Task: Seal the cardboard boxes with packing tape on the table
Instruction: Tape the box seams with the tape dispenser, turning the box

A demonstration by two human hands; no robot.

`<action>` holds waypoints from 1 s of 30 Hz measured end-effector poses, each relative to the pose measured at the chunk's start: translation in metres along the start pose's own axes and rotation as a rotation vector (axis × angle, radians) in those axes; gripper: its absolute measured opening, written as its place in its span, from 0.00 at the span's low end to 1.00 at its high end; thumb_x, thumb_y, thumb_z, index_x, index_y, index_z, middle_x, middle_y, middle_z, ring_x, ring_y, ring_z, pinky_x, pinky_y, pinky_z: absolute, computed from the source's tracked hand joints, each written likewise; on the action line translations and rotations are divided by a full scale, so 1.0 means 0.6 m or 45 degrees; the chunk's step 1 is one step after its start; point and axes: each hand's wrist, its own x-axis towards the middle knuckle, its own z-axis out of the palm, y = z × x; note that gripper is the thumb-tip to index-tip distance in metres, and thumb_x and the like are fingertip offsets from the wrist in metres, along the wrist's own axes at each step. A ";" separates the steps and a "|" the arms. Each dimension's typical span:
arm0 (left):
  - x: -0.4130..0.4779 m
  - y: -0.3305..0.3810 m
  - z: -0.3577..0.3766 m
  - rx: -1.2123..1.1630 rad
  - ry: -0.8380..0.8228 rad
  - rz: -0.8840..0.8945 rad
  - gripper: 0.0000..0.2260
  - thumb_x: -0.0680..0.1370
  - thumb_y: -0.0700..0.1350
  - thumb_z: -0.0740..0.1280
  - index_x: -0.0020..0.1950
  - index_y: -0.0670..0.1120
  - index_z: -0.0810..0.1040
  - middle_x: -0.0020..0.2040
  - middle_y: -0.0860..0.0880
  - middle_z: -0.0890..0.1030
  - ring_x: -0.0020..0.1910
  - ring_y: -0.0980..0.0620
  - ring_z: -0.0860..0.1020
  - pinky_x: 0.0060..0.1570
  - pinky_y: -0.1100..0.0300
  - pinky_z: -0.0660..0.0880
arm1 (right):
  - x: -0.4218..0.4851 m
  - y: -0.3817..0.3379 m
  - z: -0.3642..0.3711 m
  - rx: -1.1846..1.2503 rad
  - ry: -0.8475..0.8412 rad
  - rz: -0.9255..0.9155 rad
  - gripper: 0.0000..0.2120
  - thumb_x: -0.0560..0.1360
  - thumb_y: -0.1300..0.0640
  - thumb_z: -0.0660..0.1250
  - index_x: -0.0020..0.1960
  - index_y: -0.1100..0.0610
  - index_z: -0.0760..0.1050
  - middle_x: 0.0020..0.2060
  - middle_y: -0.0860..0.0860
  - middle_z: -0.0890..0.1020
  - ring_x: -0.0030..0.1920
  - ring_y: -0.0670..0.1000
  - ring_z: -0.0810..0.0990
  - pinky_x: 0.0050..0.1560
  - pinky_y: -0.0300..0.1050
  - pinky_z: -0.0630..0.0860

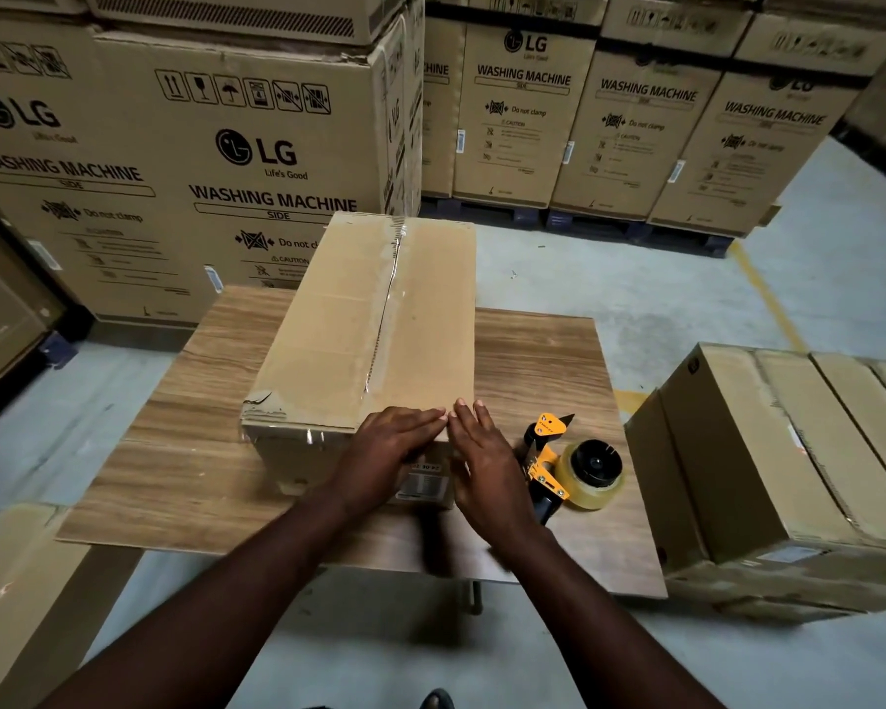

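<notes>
A long cardboard box (349,340) lies lengthwise on the wooden table (185,463), with clear tape running along its top seam and over its near edge. My left hand (390,452) lies flat with straight fingers on the box's near right corner. My right hand (487,458) presses with straight fingers against that same corner from the right side, its fingertips meeting those of the left. A yellow and black tape dispenser (569,463) with a clear tape roll lies on the table just right of my right hand, touched by neither hand.
A stack of flat cardboard boxes (768,452) stands on the floor to the right of the table. Tall washing-machine cartons (185,161) line the back and left. Another carton (16,565) is at the lower left. Grey floor lies beyond the table.
</notes>
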 end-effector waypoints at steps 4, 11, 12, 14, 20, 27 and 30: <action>-0.006 -0.002 -0.041 0.036 0.087 -0.060 0.13 0.77 0.54 0.66 0.57 0.52 0.83 0.57 0.55 0.82 0.55 0.51 0.76 0.52 0.56 0.69 | 0.022 -0.015 -0.008 0.037 0.216 -0.164 0.09 0.78 0.59 0.70 0.57 0.59 0.83 0.56 0.54 0.83 0.59 0.55 0.76 0.61 0.50 0.75; -0.038 -0.052 -0.074 0.119 -0.057 -0.185 0.21 0.69 0.44 0.77 0.60 0.55 0.77 0.55 0.54 0.77 0.52 0.48 0.75 0.49 0.52 0.71 | 0.022 -0.024 0.004 -0.100 0.114 -0.087 0.16 0.67 0.64 0.74 0.54 0.55 0.79 0.54 0.50 0.78 0.54 0.54 0.74 0.53 0.52 0.75; -0.038 -0.048 -0.076 0.127 -0.078 -0.179 0.22 0.69 0.46 0.77 0.61 0.55 0.77 0.56 0.54 0.76 0.53 0.49 0.74 0.50 0.52 0.71 | 0.025 -0.032 0.003 -0.151 0.084 -0.060 0.17 0.67 0.62 0.74 0.54 0.54 0.78 0.54 0.50 0.77 0.54 0.53 0.73 0.52 0.51 0.74; -0.038 -0.049 -0.082 0.117 -0.061 -0.162 0.17 0.72 0.55 0.73 0.60 0.56 0.77 0.55 0.55 0.76 0.53 0.50 0.74 0.50 0.51 0.70 | 0.037 -0.052 0.003 -0.198 0.048 -0.061 0.13 0.72 0.53 0.73 0.55 0.50 0.77 0.53 0.48 0.76 0.53 0.52 0.72 0.51 0.49 0.70; -0.058 -0.106 -0.111 0.093 -0.046 -0.196 0.16 0.73 0.50 0.74 0.59 0.58 0.77 0.52 0.57 0.75 0.51 0.51 0.74 0.48 0.54 0.70 | 0.059 -0.073 0.027 -0.215 0.040 -0.022 0.10 0.72 0.50 0.72 0.52 0.48 0.77 0.49 0.47 0.75 0.50 0.53 0.73 0.47 0.47 0.65; -0.057 -0.117 -0.139 0.077 -0.152 -0.157 0.13 0.76 0.60 0.67 0.59 0.58 0.77 0.53 0.58 0.75 0.52 0.53 0.73 0.50 0.53 0.69 | 0.079 -0.111 0.038 -0.216 0.006 -0.007 0.12 0.74 0.41 0.68 0.51 0.48 0.76 0.48 0.47 0.76 0.50 0.51 0.72 0.47 0.49 0.68; -0.066 -0.135 -0.150 0.095 -0.132 -0.191 0.13 0.76 0.55 0.71 0.59 0.59 0.77 0.52 0.57 0.76 0.52 0.52 0.74 0.49 0.53 0.69 | 0.091 -0.125 0.052 -0.224 -0.004 -0.007 0.10 0.74 0.43 0.70 0.49 0.48 0.77 0.46 0.47 0.76 0.48 0.51 0.73 0.46 0.48 0.67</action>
